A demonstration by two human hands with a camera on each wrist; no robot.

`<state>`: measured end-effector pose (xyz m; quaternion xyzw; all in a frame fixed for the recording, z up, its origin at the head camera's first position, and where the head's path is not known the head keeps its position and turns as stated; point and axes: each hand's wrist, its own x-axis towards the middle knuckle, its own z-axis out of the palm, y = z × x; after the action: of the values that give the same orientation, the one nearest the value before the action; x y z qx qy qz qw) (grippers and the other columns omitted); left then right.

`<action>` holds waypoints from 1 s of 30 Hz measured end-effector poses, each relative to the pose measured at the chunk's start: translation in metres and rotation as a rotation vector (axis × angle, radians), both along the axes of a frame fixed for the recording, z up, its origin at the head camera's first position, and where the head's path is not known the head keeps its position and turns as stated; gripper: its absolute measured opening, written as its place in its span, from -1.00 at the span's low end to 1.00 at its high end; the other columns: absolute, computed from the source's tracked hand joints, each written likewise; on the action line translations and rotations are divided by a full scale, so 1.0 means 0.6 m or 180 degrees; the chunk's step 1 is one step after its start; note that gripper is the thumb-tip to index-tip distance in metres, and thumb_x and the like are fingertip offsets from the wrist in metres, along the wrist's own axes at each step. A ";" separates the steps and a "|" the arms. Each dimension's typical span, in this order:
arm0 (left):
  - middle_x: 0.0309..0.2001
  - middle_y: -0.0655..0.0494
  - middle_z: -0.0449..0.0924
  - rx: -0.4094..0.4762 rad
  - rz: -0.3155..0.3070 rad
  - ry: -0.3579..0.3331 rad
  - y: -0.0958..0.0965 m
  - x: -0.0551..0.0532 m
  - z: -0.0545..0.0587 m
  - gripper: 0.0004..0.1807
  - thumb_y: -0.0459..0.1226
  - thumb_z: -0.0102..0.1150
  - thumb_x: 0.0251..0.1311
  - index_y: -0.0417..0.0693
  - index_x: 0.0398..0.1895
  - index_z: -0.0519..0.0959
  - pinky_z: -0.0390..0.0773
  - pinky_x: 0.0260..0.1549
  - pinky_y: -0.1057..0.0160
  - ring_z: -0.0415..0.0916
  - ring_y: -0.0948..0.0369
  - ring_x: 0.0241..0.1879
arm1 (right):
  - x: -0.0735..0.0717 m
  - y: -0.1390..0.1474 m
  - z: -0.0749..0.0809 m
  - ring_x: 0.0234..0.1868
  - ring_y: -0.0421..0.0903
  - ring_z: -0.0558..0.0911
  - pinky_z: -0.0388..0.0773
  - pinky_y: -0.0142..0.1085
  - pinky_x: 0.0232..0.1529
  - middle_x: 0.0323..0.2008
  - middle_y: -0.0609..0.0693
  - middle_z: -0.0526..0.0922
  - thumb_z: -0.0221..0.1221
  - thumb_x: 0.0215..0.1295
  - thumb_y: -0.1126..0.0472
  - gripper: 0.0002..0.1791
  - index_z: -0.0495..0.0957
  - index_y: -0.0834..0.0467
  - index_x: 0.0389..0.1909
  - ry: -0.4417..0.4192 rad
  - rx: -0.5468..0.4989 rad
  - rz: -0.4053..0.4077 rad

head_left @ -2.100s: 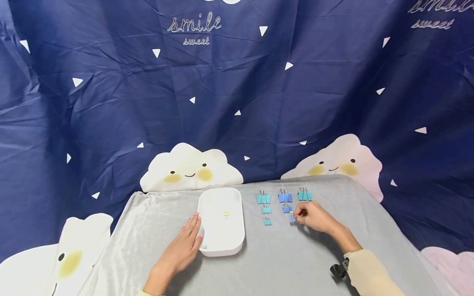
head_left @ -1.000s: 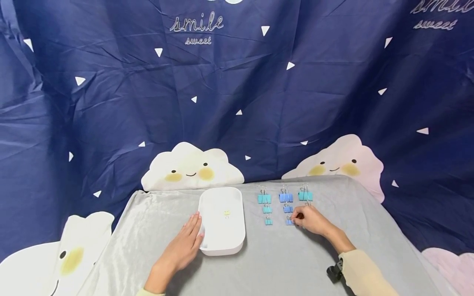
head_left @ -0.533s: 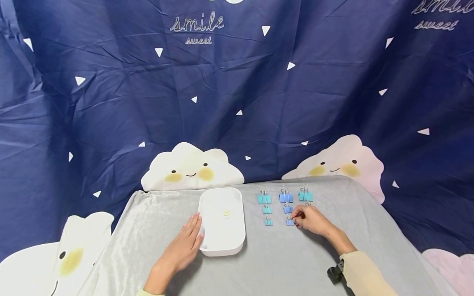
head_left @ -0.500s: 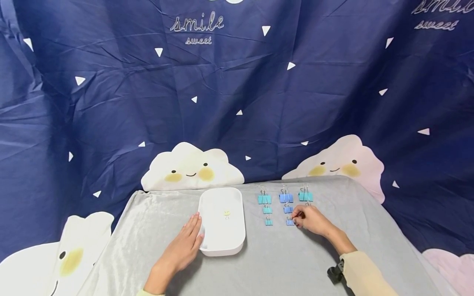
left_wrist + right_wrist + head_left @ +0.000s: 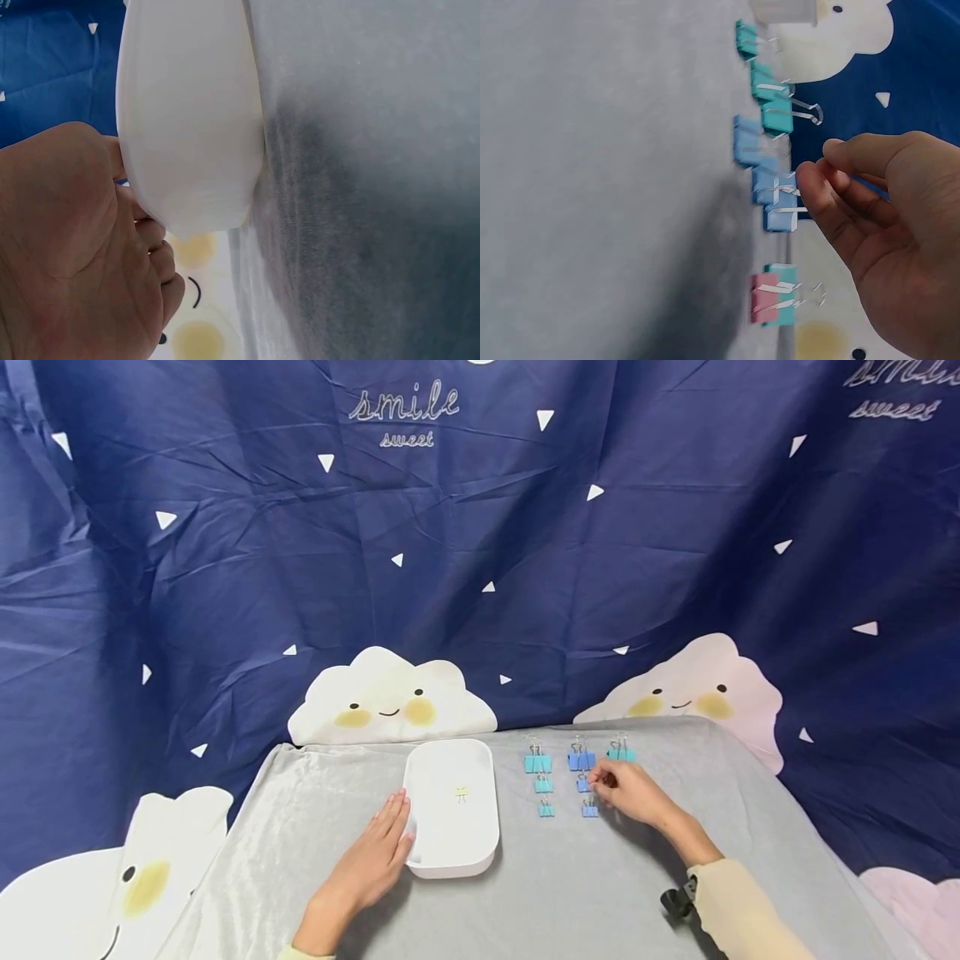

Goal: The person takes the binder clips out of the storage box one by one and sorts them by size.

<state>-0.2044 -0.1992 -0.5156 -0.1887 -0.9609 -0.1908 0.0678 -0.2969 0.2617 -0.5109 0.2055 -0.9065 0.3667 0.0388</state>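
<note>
My left hand lies with extended fingers along the left wall of a white box; the left wrist view shows its fingers at the rim. A yellow binder clip is inside. My right hand hovers at the medium blue binder clip, thumb and forefinger slightly apart beside its wire handles. Nothing shows between them. The small blue binder clip sits in front, the large blue binder clip behind. A pink binder clip, hidden by the hand in the head view, stands before a large teal one.
Left of the blue clips runs a column of teal binder clips: large, medium and small. A grey cloth covers the table. Behind it hangs a dark blue curtain with cloud prints.
My right hand has let go of the small blue binder clip and moved back to the medium blue one. The small clip now stands in line with its column. The left hand stays at the box.
</note>
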 end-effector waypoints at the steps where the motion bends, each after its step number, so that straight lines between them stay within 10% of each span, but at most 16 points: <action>1: 0.69 -0.20 0.12 -0.0020 0.0003 -0.0009 0.000 0.000 0.000 -0.36 -0.16 -0.10 0.69 -0.34 0.64 0.19 0.20 0.62 -0.24 0.10 -0.18 0.67 | -0.002 -0.004 0.004 -0.53 -0.28 0.57 0.62 -0.39 -0.49 -0.47 -0.04 0.65 0.24 0.45 0.43 -0.91 0.64 0.19 -0.25 0.0022 0.0017 0.0019; 30: 0.71 -0.19 0.06 -0.0115 -0.0023 -0.0095 -0.004 -0.007 -0.001 -0.35 -0.15 -0.12 0.70 -0.33 0.66 0.13 0.15 0.67 -0.16 0.02 -0.11 0.71 | -0.069 -0.208 0.112 -0.38 -0.33 0.52 0.56 -0.41 -0.32 -0.38 -0.16 0.69 0.33 0.43 0.31 -0.93 0.72 0.10 -0.27 0.0697 0.0621 0.0982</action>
<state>-0.2085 -0.2016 -0.5159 -0.1906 -0.9644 -0.1764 0.0494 -0.3382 0.1368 -0.4438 0.3833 -0.8859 0.2542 0.0605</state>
